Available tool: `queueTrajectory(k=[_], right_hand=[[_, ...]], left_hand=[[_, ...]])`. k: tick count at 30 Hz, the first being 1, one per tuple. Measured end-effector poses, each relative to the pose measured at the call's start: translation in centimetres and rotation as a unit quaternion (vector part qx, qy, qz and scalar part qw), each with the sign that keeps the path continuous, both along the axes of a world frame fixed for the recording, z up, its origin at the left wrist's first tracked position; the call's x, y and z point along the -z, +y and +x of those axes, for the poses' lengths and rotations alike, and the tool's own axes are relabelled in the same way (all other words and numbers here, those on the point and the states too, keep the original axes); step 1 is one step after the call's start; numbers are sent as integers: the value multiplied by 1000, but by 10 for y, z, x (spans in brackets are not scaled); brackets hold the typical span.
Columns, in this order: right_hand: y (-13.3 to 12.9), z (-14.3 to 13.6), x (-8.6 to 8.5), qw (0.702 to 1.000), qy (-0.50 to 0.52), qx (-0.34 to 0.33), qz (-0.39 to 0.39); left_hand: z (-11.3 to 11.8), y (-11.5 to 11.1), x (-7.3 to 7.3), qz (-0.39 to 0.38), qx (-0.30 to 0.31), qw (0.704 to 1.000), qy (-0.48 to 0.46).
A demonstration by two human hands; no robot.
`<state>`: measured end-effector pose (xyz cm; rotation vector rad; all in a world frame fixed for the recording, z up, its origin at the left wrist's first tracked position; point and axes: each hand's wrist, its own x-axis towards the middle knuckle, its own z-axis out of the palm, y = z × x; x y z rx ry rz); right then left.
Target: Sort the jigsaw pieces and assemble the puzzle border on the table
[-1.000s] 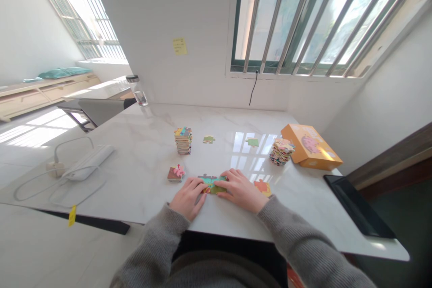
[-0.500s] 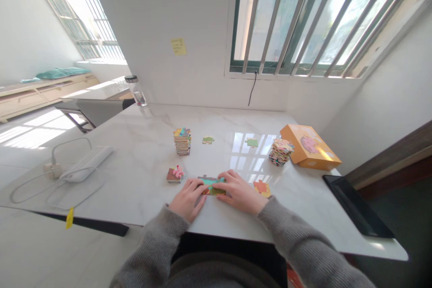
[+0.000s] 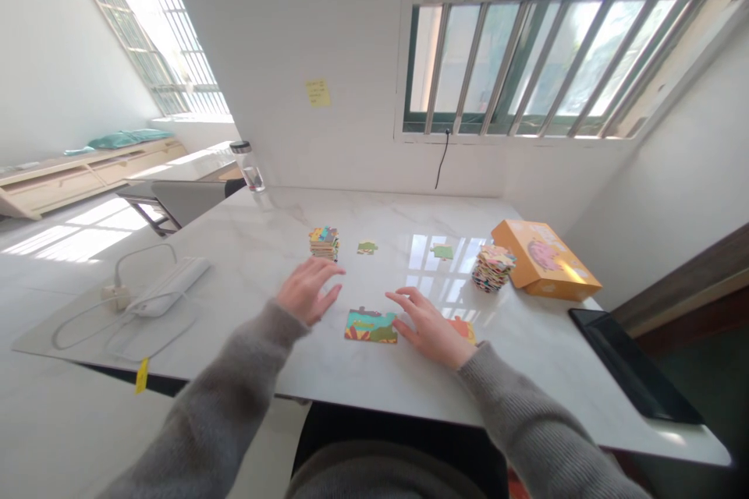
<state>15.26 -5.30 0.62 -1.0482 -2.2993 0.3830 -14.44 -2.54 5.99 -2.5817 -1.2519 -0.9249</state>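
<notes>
Joined puzzle pieces (image 3: 370,326) lie flat in front of me, teal and green with a grey tab on top. My right hand (image 3: 430,326) rests at their right edge, fingers spread, holding nothing; it partly covers an orange-and-yellow puzzle piece (image 3: 464,327). My left hand (image 3: 308,291) is open, just in front of the left stack of puzzle pieces (image 3: 324,243), and hides its lower part. The small brown-and-pink pile is now out of sight behind that hand. Farther back lie two green puzzle pieces, one left (image 3: 367,248) and one right (image 3: 443,251).
Another puzzle-piece stack (image 3: 493,268) stands at the right beside an orange box (image 3: 547,260). A black tray-like object (image 3: 635,366) lies along the right table edge. On the left are a white power strip (image 3: 168,287) with cables and a clear bottle (image 3: 248,167).
My left hand has let go of the joined pieces and moved up and left toward the stack. My right hand has shifted slightly right, uncovering more of the pieces. The view has tilted slightly.
</notes>
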Motion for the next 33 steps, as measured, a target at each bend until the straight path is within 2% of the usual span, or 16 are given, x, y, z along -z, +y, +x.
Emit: queueTrajectory(k=[2,4,7,10,22,33], right_hand=[[0,1,-1,1000,1,-6,-9],[0,1,-3,1000,3,-8,-17],[0,2,-5,1000,3,-10,-24],[0,3,-5,999,6,-14,-31],[3,5,-2,997,41,-14,-64],[3,6,-3,996,52,-12,-67]], left_hand=[[-21,33,-17,-22,-27,999,9],[-40,65,-28,-53,-64,995,52],[-58,100,-33,-96,-88,986,106],[-65,118,-32,-125,-80,981,125],[-69,143,-33,-161,-26,977,140],[-67,142,-32,-159,-14,978,131]])
